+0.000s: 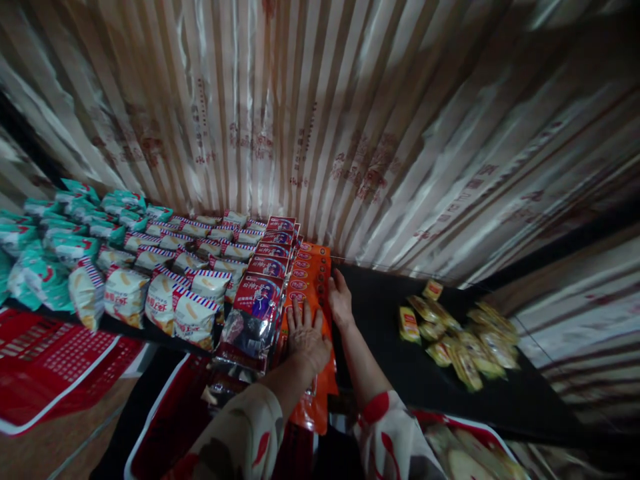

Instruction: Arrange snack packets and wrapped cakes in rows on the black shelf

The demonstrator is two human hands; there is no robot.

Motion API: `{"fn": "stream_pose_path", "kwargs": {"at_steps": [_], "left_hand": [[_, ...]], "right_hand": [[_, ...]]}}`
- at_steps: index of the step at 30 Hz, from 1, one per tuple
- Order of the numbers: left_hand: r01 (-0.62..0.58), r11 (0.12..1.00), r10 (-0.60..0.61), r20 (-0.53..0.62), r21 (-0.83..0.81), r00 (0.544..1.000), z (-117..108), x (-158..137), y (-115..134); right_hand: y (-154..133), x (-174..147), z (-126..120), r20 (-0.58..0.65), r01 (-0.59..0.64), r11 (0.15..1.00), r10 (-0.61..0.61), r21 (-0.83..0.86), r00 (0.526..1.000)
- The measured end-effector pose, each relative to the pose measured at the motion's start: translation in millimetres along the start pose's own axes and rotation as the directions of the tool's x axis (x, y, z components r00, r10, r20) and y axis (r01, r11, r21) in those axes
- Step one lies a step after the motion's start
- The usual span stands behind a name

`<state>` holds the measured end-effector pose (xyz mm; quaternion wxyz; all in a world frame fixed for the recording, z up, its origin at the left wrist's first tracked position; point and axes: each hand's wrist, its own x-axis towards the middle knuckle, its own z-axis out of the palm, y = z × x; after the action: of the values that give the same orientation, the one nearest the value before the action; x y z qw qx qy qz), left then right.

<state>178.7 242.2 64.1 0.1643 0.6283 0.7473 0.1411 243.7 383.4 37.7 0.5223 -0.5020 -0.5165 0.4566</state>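
My left hand [306, 340] lies with fingers spread on a row of overlapping orange snack packets [320, 293], pressing on their upper faces. Along the right edge of that row rests my right hand [341, 299], its thumb and fingers apart, nothing held in it. Left of the orange packets is a matching row of dark red snack packets [254, 310], each overlapping the one behind. The nearest orange packet hangs over the front edge of the black shelf [367, 287].
White snack bags [193, 317] with striped tops stand in rows at left, beyond them teal bags [45, 277]. Small yellow packets [470, 350] lie loosely on the right. Red baskets [65, 363] sit below the front edge. A striped plastic curtain [300, 120] hangs behind.
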Motion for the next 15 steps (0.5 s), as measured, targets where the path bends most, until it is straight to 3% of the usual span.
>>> {"fn": "stream_pose_path", "kwargs": {"at_steps": [5,11,15], "left_hand": [[0.018,0.999,-0.018,-0.007,0.033,1.000,-8,-5,4],[0.023,0.997,-0.019,-0.054,0.073,0.998,-4,-7,4],[0.015,0.995,-0.010,-0.051,0.096,0.999,-1,-6,3]], "right_hand": [[-4,-46,-29,-0.073,-0.043,0.992,0.034,-0.118,0.997],[-1,-94,-36,-0.054,-0.121,0.949,0.142,0.292,0.988],[-3,-103,-26,-0.007,-0.167,0.924,0.181,0.344,0.984]]}}
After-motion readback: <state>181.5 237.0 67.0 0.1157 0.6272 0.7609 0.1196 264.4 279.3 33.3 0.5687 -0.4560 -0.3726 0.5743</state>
